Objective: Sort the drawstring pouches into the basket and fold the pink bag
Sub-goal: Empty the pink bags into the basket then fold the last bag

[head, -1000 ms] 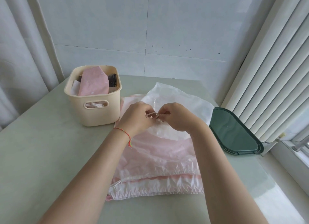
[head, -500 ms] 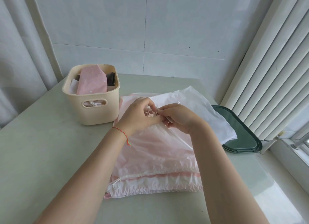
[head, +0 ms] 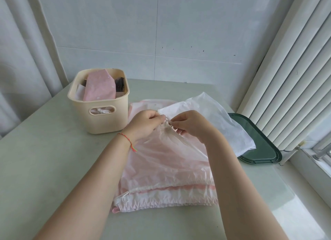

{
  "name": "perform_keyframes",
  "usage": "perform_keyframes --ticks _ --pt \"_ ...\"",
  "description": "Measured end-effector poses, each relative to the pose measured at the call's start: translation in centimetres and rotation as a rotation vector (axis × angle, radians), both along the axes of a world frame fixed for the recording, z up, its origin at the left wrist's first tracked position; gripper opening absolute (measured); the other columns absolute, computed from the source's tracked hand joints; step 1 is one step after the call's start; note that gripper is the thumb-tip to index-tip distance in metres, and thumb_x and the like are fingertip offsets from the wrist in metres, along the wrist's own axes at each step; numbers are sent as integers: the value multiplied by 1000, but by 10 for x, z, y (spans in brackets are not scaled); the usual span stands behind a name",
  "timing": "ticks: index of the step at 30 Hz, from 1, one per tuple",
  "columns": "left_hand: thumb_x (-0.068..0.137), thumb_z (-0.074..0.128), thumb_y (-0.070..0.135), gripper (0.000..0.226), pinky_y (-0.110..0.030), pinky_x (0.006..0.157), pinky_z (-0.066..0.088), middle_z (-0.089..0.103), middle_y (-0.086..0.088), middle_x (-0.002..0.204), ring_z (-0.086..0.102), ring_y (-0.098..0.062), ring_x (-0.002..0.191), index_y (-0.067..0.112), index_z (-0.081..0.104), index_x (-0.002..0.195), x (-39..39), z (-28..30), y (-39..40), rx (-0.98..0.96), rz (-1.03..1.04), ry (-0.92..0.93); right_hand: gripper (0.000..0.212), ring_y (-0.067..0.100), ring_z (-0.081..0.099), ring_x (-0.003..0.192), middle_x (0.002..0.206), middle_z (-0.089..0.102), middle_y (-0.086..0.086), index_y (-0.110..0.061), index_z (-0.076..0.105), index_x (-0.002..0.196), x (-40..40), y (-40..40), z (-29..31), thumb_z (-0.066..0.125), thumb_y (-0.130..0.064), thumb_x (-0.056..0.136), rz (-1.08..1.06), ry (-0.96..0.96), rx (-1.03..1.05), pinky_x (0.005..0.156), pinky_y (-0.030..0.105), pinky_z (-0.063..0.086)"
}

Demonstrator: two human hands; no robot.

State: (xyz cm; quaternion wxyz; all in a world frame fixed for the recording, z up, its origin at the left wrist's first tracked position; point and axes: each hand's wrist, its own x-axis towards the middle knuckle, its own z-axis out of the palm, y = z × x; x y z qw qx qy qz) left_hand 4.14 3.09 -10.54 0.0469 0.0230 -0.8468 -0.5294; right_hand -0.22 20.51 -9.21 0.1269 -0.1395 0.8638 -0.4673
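1. I see the left hand [head: 145, 124] and right hand [head: 192, 126] meeting mid-table, fingers curled, both pinching a thin white drawstring [head: 168, 122] between them.
2. The cord belongs to a translucent white pouch [head: 215, 118], lifted off the pink bag [head: 161, 161], which lies flat on the table [head: 44, 168].
3. Cream basket [head: 100, 103] sits left of the bag, with pouches inside.
4. Green tray [head: 259, 146] at right, partly under the white pouch.

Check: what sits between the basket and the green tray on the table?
Head view: the pink bag under a white pouch, with both hands, left hand and right hand, pinching its drawstring.
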Motion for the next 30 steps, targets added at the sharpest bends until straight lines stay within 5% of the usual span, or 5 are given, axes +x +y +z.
perform_keyframes --ticks 9,17,22,25,30 --pt "100 49 22 34 -20 43 15 29 5 52 23 -13 44 16 42 67 -2 -5 -6 278 -36 -122 12 12 61 56 69 65 2 -6 69 85 -10 -1 -15 59 -7 90 -184 161 105 66 30 53" --pt "88 62 37 56 -29 45 21 30 5 33 31 -16 46 18 30 46 -2 -14 -12 -342 168 -139 17 19 59 78 81 64 -1 -7 69 86 -16 2 -23 53 -1 88 -388 370 190 66 28 48" --pt "74 73 48 53 -28 48 28 41 0 54 43 -21 56 17 37 52 -3 -20 -16 -499 220 -80 14 25 66 78 81 68 3 -13 63 86 -19 -1 -27 51 -7 91 -285 276 175 72 36 56" --pt "73 75 37 28 -33 77 48 58 0 100 57 -22 95 23 59 90 -4 -21 -14 -507 195 64 10 25 70 76 83 72 5 -18 53 90 -16 -6 -24 46 -17 97 -170 120 153 72 37 55" --pt "88 52 8 64 -38 114 27 22 1 155 20 -25 141 36 40 144 -6 -12 -10 -694 -62 83 8 20 68 83 90 75 -1 -22 52 96 -1 -11 -12 46 -24 100 26 -131 -9 76 33 45"
